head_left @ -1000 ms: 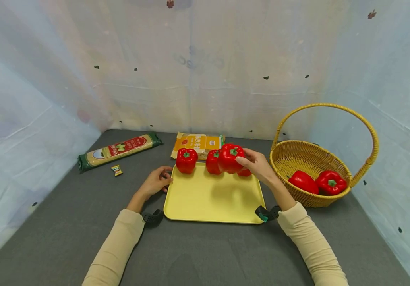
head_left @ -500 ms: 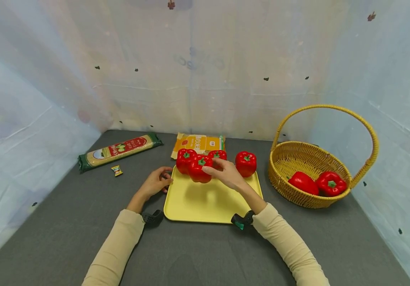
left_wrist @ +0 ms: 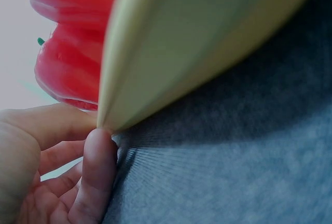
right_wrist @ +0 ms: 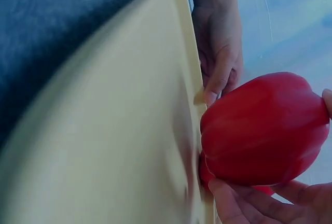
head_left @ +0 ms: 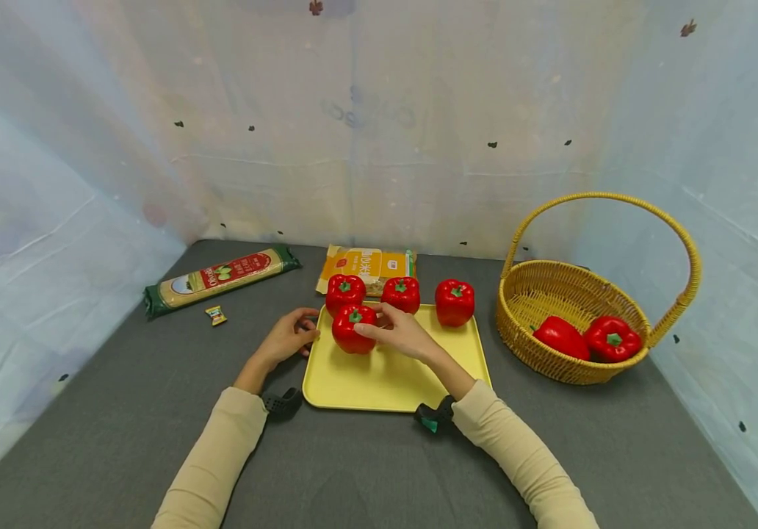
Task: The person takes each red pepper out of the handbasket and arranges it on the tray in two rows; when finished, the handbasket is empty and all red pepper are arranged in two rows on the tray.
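Observation:
My right hand grips a red bell pepper over the left part of the yellow tray. In the right wrist view, that bell pepper is held upright between thumb and fingers; whether its base touches the tray is unclear. My left hand pinches the tray's left rim, as thumb and fingers show in the left wrist view. Along the tray's far side stand a left bell pepper, a middle one and a right one.
A wicker basket with a tall handle stands at the right, holding two red peppers. Behind the tray lies an orange food packet. Farther left are a long noodle pack and a small wrapped candy.
My right hand has carried the bell pepper leftward across the tray, then down and nearer to me. The right rear pepper is uncovered from behind it. My left hand has stayed at the rim.

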Demonstrator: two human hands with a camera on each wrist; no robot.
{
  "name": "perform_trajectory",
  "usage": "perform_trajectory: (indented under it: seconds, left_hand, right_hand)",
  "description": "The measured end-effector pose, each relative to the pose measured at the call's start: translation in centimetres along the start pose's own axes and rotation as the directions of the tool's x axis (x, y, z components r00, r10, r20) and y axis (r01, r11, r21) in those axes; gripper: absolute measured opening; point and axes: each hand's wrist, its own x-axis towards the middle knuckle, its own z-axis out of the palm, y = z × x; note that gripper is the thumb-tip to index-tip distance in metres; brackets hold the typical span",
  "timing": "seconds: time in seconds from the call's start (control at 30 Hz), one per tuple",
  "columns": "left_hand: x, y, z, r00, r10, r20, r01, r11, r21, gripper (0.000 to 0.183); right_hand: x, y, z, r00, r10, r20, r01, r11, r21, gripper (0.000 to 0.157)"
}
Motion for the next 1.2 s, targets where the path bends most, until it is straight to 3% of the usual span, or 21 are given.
perform_trajectory:
  seconds: [0.4, 0.87, 1.2]
  left_hand:
    - [0.28, -0.34, 0.0, 1.0, 0.003, 0.01, -0.003, 1.0, -0.008, 0.045]
    - [0.17, -0.27, -0.05, 1.0, -0.012, 0.008, 0.012, 1.0, -0.016, 0.046]
    - [0.06, -0.16, -0.05, 1.0, 0.001, 0.009, -0.001, 1.0, -0.006, 0.044]
  right_hand:
    - [0.08, 0.28, 0.46, 0.999, -0.004, 0.052, 0.005, 1.0, -0.021, 0.061]
    - [0.1, 0.9, 0.29, 0.983, -0.094, 0.157, 0.096, 0.995, -0.004, 0.082]
    - [0.33, 0.61, 0.81, 0.983, -0.136, 0.124, 0.139, 0.99, -0.016, 0.076]
